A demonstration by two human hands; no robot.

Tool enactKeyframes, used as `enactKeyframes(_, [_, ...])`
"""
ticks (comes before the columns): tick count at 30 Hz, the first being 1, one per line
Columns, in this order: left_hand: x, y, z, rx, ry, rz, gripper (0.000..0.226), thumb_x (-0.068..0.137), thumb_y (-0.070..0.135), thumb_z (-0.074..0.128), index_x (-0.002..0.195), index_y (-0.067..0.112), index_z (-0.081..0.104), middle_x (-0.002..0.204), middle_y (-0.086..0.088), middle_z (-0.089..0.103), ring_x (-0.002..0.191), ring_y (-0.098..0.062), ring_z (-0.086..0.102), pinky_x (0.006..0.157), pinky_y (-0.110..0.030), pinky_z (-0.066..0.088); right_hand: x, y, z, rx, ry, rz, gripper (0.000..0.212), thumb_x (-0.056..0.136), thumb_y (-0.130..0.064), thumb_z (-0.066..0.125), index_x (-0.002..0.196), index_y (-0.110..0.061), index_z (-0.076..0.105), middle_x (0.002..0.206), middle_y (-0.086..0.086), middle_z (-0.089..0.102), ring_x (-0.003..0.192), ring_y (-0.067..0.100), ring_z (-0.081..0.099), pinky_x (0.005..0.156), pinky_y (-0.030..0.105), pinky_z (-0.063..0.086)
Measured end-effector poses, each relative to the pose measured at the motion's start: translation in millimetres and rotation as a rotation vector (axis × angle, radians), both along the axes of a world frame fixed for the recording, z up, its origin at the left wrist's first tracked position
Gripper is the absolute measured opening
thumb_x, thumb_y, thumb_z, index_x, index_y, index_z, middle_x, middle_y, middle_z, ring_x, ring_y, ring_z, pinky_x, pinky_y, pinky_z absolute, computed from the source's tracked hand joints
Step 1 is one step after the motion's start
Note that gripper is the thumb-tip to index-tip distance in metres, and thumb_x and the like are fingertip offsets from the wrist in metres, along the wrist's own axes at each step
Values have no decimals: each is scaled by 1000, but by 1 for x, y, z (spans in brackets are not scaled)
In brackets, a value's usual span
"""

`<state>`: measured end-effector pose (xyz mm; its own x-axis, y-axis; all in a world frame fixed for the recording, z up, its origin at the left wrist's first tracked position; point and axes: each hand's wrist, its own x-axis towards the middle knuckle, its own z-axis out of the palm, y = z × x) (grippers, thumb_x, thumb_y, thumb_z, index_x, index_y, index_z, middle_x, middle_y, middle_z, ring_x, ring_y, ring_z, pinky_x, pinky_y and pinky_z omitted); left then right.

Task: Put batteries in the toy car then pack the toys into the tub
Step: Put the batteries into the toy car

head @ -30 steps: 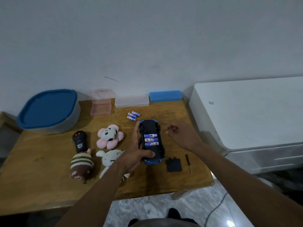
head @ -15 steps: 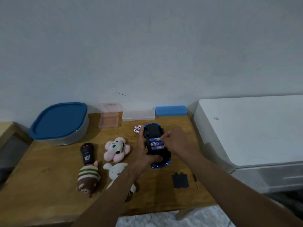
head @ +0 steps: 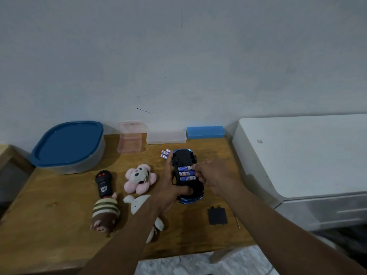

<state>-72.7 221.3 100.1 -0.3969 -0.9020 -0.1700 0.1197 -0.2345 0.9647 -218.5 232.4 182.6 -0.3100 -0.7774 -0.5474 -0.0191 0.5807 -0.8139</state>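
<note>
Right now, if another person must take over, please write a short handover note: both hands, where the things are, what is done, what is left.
Left hand grips the upturned toy car on the table.
Right hand has its fingertips at the three batteries in the compartment.
Spare batteries lie beyond the car.
Battery cover and screwdriver lie near the front edge.
Left: close the cover, open the lidded tub, pack the toys.

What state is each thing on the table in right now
Toy car: upside down, battery bay open, three batteries in.
Battery cover: off, lying on the table.
Tub: lid on.
Spare batteries: loose beside the car.
Left hand: gripping the car.
Right hand: fingers at the batteries.
</note>
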Motion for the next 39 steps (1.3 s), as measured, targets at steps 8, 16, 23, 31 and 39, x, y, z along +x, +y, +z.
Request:
enactKeyframes(8, [0,2,0,21,19,3,119,54,-3,75,124,77,23,135,-12,55,113,-36,63,95,-62,48,-4,0,-1,-16,-68,-11,3,88,-9,65,90,-6,65,79,8,64,67,13,57,63,23,51])
enactKeyframes(16, [-3,8,-2,75,55,-9,122,57,-12,75,129,71,23,138,-4,55,116,-35,62,95,-63,48,5,6,1,-193,40,56,23,75,-7,79,94,-5,67,92,8,71,75,15,68,62,23,57])
enactKeyframes(23, [5,10,5,98,43,-37,121,71,-26,61,146,56,12,135,-8,57,112,-37,63,87,-51,53,2,11,-6,-272,30,122,10,85,-13,71,94,-12,70,91,5,71,76,10,67,60,15,54])
enactKeyframes(31, [11,13,3,118,50,-42,120,66,-20,66,140,62,19,136,-12,56,114,-39,62,93,-60,50,-15,5,-2,-327,-32,163,20,96,-11,54,111,-12,66,100,3,70,85,15,70,70,25,57])
enactKeyframes(39, [8,16,9,144,46,-78,117,72,-27,59,140,59,19,129,-10,61,110,-36,64,90,-53,54,-25,6,-10,-299,335,520,11,92,-31,59,91,-23,66,90,-8,63,83,8,57,70,24,44])
